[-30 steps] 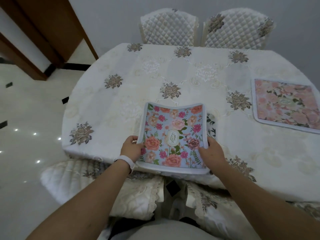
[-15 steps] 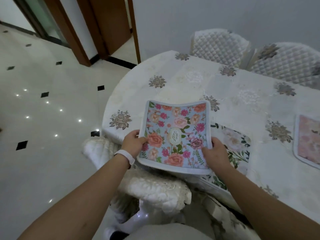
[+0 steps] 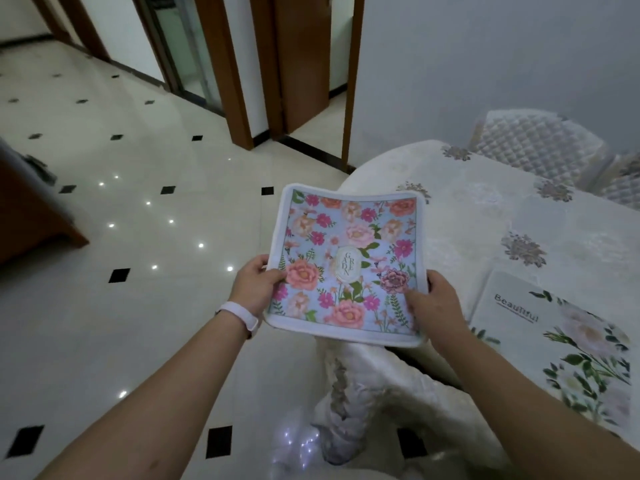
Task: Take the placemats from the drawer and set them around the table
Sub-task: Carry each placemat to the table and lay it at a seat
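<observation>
I hold a blue floral placemat (image 3: 349, 251) with a white border in the air, off the table's left end and partly over the floor. My left hand (image 3: 254, 287) grips its left edge, thumb on top. My right hand (image 3: 433, 306) grips its right edge, thumb on the print. A white placemat (image 3: 519, 327) with green leaves and the word "Beautiful" lies flat on the table (image 3: 485, 216) at the right, near the edge.
A chair with a quilted cream cover (image 3: 388, 386) stands just below the held mat, against the table. Two quilted chairs (image 3: 540, 147) stand behind the table by the wall. Glossy tiled floor (image 3: 138, 237) spreads to the left, with wooden door frames (image 3: 239, 81) beyond.
The view has swung left along the table. The blue mat, still in both hands, now hangs past the table's left end. The pink mat on the right has left the view.
</observation>
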